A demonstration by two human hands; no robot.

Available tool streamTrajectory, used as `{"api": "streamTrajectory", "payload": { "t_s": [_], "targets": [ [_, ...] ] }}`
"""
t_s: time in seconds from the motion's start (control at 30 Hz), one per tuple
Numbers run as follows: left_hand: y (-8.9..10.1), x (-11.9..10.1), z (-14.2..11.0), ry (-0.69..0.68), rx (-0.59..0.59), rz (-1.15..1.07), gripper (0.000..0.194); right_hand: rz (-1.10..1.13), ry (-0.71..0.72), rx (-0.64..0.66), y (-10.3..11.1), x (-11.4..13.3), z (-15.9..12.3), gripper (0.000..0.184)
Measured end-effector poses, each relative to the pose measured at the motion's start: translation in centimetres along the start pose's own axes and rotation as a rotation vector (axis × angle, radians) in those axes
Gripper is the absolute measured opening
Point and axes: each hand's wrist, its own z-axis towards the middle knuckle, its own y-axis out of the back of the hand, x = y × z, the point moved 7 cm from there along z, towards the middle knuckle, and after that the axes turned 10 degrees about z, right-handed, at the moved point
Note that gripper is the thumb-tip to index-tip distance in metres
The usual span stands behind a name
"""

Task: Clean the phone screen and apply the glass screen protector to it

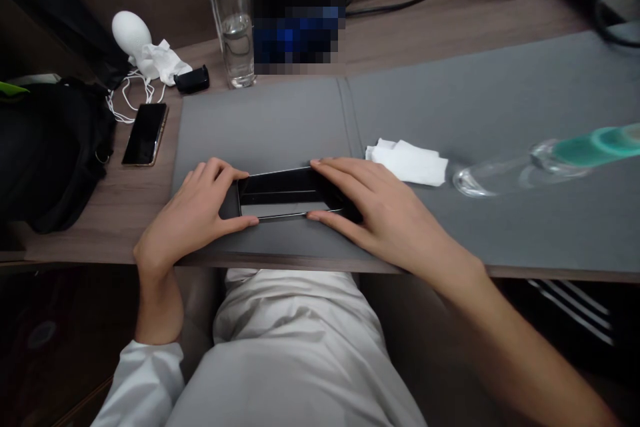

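Low on the grey desk mat [280, 123], a glossy black rectangular object [280, 197] with thin silver edges lies between my hands; its exact kind is unclear. My left hand [200, 210] grips its left end, thumb on the near edge and fingers at the far edge. At the right end, my right hand [365, 200] holds it the same way, covering part of that end. Just beyond my right hand is a folded white tissue [407, 161]. Farther right is a clear bottle [505, 177] with a teal upper part, somewhat blurred.
Left of the mat lies a phone [145, 135], near a white cable [125, 103], a black clip-like item [192, 80] and a rounded white object [131, 33]. A glass water bottle [237, 43] stands behind the mat. A black bag [50, 147] sits far left.
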Motion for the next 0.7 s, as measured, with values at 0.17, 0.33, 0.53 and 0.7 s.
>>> {"api": "streamTrajectory", "payload": {
  "t_s": [0.17,0.33,0.53,0.7],
  "targets": [
    [0.0,0.0,0.0,0.002,0.003,0.003,0.06,0.001,-0.005,0.008,0.0,-0.1,0.0,0.066],
    [0.0,0.0,0.0,-0.003,0.0,0.008,0.059,-0.006,-0.007,0.007,-0.1,-0.1,0.0,0.064],
    [-0.1,0.0,0.2,-0.011,-0.005,-0.009,0.064,0.01,-0.024,0.03,-0.1,-0.4,-0.1,0.068],
    [-0.3,0.2,0.4,-0.008,-0.028,-0.021,0.06,-0.006,0.088,-0.016,0.2,1.1,-0.1,0.072]
  ]
}}
